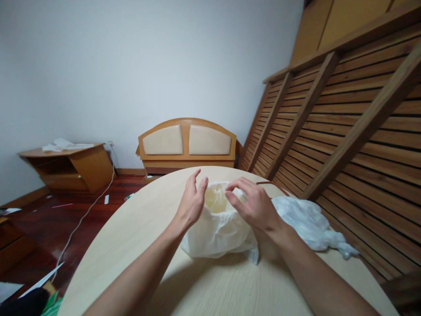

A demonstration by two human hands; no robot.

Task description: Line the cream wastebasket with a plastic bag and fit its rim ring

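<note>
A white plastic bag (220, 235) stands on the round pale wooden table (131, 245). Its mouth gapes upward and shows a pale yellowish inside. At the left side of the mouth is my left hand (192, 197), thumb and forefinger apart and pointing up, palm turned toward the bag. My right hand (253, 202) is at the right side of the mouth, fingers curled, with thumb and forefinger tips brought together at the bag's rim. The other fingers of the left hand are partly hidden.
Crumpled translucent plastic bags (305, 221) lie at the table's right edge, near a leaning slatted wooden frame (329, 127). Behind the table stands a headboard (187, 140). A desk with papers (79, 164) is at left; a white cable (87, 213) crosses the floor.
</note>
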